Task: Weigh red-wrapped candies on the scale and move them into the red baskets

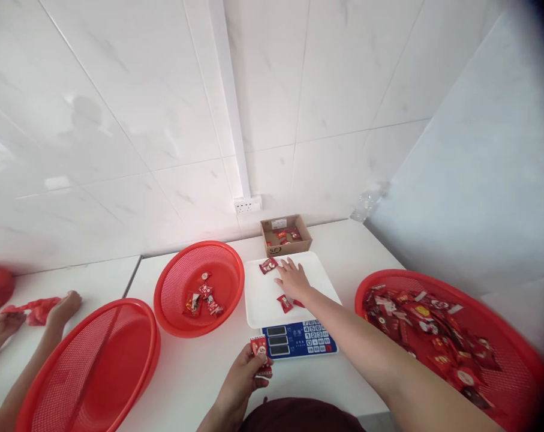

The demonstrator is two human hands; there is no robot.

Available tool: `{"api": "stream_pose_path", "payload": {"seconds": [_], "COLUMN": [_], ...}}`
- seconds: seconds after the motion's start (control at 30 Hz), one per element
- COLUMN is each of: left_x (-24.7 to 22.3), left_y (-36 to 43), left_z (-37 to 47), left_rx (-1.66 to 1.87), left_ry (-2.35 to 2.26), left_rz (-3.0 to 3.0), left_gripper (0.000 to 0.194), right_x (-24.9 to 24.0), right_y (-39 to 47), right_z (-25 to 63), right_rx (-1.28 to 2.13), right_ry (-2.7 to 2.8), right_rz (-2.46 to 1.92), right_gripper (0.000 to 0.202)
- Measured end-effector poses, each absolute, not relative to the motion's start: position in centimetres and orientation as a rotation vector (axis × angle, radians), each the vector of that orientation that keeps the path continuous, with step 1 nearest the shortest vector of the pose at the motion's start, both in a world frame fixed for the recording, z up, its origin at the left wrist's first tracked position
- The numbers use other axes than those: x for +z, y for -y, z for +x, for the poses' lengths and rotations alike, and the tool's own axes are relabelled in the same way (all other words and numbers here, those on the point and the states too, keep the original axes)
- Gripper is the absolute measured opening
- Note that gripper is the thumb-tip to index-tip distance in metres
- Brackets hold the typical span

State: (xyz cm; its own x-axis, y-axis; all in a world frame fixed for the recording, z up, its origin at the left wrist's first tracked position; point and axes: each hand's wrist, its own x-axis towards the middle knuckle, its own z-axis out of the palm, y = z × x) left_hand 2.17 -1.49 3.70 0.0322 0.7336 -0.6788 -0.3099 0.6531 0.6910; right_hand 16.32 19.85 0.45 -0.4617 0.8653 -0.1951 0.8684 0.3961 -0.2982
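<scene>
Nearest, at six o'clock, the left hand [243,379] pinches a red candy packet [259,349] between thumb and fingers, just off the keypad edge of the scale [298,339]. The right hand [293,280] reaches out over the white scale pan [263,300], fingers spread flat and released, gripping nothing; one loose candy [284,303] lies at its wrist and another [268,265] sits at eleven o'clock from the fingertips.

A likely slip: the flat palm pressing on the pan could skew the reading, or the forearm could sweep a candy off the edge.

At three o'clock, a big red basket [519,336] holds a dense heap of wrapped sweets. At ten o'clock, a smaller red basket [173,282] holds a few pieces. At eight o'clock, a large basket [74,372] shows nothing inside. Farthest, at twelve o'clock, a cardboard box [285,236] holds a few red packets. Another person's hands [65,306] rest at nine o'clock.
</scene>
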Motion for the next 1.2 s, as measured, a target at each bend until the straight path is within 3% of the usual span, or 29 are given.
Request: {"api": "stream_pose_path", "payload": {"seconds": [0.3, 0.53, 0.63, 0.77, 0.9, 1.03, 1.2], "left_x": [4.4, 4.5, 4.7, 4.6, 4.7, 4.6, 4.2], "left_y": [1.5, 1.6, 1.4, 1.5, 1.8, 2.0, 2.1], "left_z": [2.2, 2.0, 2.1, 2.3, 2.8, 3.5, 4.1], "left_rx": [0.836, 0.800, 0.768, 0.687, 0.552, 0.495, 0.413], "left_ry": [-1.338, -1.321, -1.293, -1.241, -1.120, -1.111, -1.111], "left_rz": [0.402, 0.437, 0.541, 0.740, 0.889, 0.948, 1.013], "left_gripper": [0.040, 0.041, 0.042, 0.035, 0.023, 0.028, 0.037], "right_x": [-0.1, 1.5, 2.7, 4.1, 4.8, 4.8, 4.7], "right_y": [-20.0, -16.3, -12.7, -6.0, -0.9, 1.2, 2.0], "right_z": [13.8, 16.3, 17.1, 18.2, 19.4, 20.4, 21.2], "right_rx": [-0.644, -0.684, -0.957, -1.646, -1.677, -1.731, -2.086], "right_ry": [-2.725, -2.844, -2.910, -2.609, -2.465, -2.294, -2.141], "right_rz": [1.445, 1.462, 1.599, 1.618, 1.596, 1.797, 1.981], "right_gripper": [0.056, 0.039, 0.038, 0.038, 0.022, 0.027, 0.033]}}
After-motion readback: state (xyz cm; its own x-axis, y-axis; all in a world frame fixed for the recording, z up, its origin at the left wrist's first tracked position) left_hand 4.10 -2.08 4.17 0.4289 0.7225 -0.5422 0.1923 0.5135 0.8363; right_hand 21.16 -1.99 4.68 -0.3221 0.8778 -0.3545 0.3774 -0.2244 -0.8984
